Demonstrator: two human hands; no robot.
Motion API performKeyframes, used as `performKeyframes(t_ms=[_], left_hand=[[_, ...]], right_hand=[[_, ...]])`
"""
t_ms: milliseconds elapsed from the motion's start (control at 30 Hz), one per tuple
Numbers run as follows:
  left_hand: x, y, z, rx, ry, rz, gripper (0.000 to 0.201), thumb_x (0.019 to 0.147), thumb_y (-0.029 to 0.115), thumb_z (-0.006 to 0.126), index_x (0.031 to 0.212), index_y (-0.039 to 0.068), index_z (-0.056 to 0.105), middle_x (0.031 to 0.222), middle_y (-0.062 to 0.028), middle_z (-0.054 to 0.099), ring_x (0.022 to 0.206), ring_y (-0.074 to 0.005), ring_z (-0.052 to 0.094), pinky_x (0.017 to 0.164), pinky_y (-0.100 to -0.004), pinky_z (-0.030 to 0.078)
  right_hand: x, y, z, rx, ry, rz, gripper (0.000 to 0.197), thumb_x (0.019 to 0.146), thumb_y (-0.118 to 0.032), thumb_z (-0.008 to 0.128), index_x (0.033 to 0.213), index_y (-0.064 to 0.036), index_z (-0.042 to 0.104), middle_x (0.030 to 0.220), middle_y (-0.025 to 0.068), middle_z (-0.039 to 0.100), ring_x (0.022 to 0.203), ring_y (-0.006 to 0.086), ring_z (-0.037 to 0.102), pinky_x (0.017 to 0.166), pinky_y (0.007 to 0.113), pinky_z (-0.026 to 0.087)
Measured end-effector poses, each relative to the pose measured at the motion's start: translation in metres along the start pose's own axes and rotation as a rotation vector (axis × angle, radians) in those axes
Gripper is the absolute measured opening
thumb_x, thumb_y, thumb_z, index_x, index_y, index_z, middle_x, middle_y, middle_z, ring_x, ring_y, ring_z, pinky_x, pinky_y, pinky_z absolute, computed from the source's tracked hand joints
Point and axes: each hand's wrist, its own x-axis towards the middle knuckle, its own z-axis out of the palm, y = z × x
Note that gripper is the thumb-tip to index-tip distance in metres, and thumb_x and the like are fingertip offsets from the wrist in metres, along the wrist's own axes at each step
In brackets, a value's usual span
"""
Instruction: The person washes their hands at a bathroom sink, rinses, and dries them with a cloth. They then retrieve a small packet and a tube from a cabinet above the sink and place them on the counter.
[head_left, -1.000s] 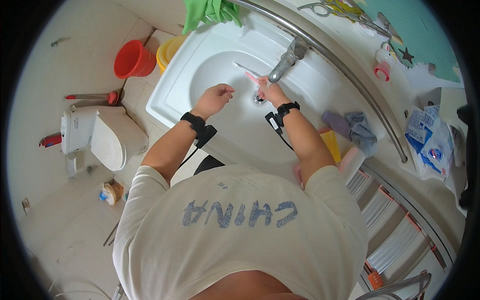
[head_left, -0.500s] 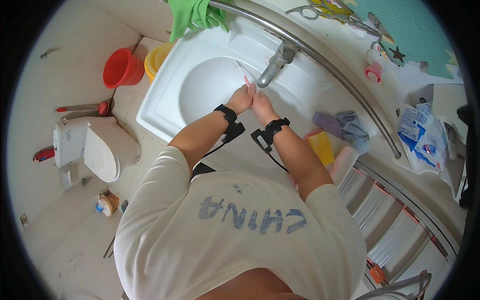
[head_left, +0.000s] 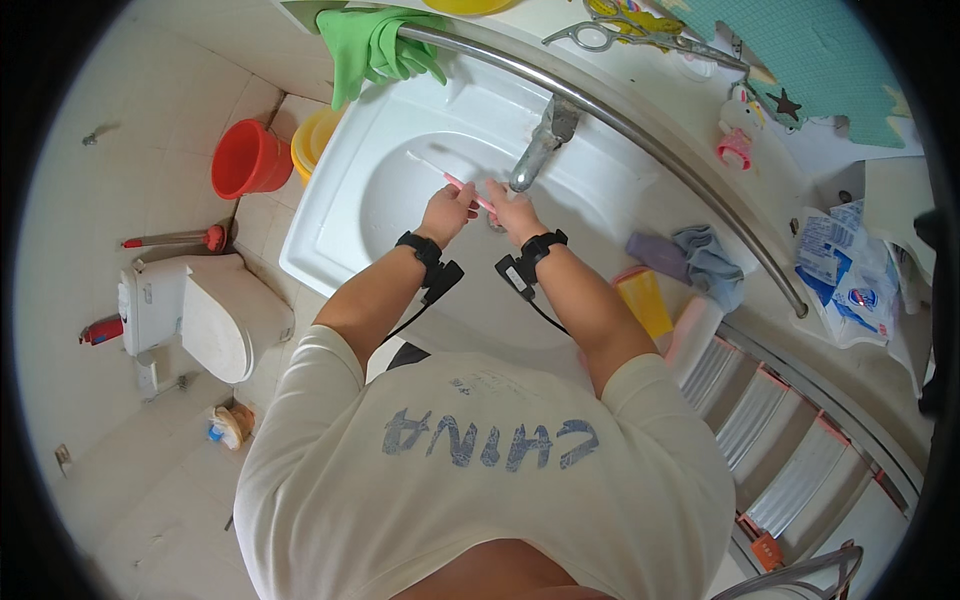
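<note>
At the far left, a red bucket and a yellow bucket stand on the floor beyond the left edge of the white sink; green gloves drape over the metal rail at the sink's far left corner. Next comes the left hand, over the bowl, its grip closed around the pink handle of a slender pink-and-white brush, which looks like a toothbrush. The brush slants over the bowl, its white tip pointing out past the left fingers toward the sink's far left corner, its pink tail running back to the right hand. That grip appears closed on the tail end, so the handle spans the gap between the two hands; how firmly either one presses cannot be told. Just beyond the right fingers is the faucet, rooted at the sink's far edge; whether water flows from it I cannot tell. The step in hand seems to be handling the brush with both hands above the bowl, and the next move would call for one grip to stay firm on the thin handle if the other shifts or lets go. Farther right, a purple cloth and a grey-blue cloth lie together toward the sink's right end, well apart from the brush.
</note>
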Motion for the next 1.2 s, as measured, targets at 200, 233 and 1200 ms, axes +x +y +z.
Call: performKeyframes(t_ms=[200, 233, 1200], left_hand=[[0.006, -0.006, 0.024, 0.033, -0.058, 0.126, 0.037, 0.095, 0.033, 0.053, 0.11, -0.001, 0.055, 0.09, -0.0069, 0.062, 0.078, -0.014, 0.059, 0.069, -0.0271, 0.048], [0.01, -0.009, 0.028, 0.055, -0.068, 0.159, 0.037, 0.095, 0.032, 0.053, 0.111, -0.002, 0.054, 0.09, -0.0069, 0.062, 0.078, -0.0138, 0.059, 0.069, -0.0273, 0.048], [-0.009, 0.007, 0.011, 0.444, -0.007, 0.361, 0.026, 0.094, 0.022, 0.049, 0.101, 0.0, 0.06, 0.081, -0.0074, 0.064, 0.075, -0.0149, 0.06, 0.07, -0.029, 0.048]], right_hand=[[-0.007, 0.004, -0.013, -0.174, -0.038, -0.08, 0.033, 0.096, -0.033, 0.047, 0.103, -0.0018, 0.056, 0.079, 0.0102, 0.058, 0.068, 0.0215, 0.057, 0.059, 0.034, 0.046], [-0.011, 0.006, -0.017, -0.287, 0.028, -0.188, 0.036, 0.096, -0.033, 0.045, 0.105, 0.0, 0.055, 0.082, 0.0143, 0.061, 0.07, 0.0276, 0.06, 0.062, 0.039, 0.047], [-0.006, -0.001, -0.018, -0.586, 0.049, -0.394, 0.027, 0.092, -0.028, 0.05, 0.098, -0.0026, 0.059, 0.085, 0.0175, 0.063, 0.08, 0.0316, 0.061, 0.071, 0.039, 0.047]])
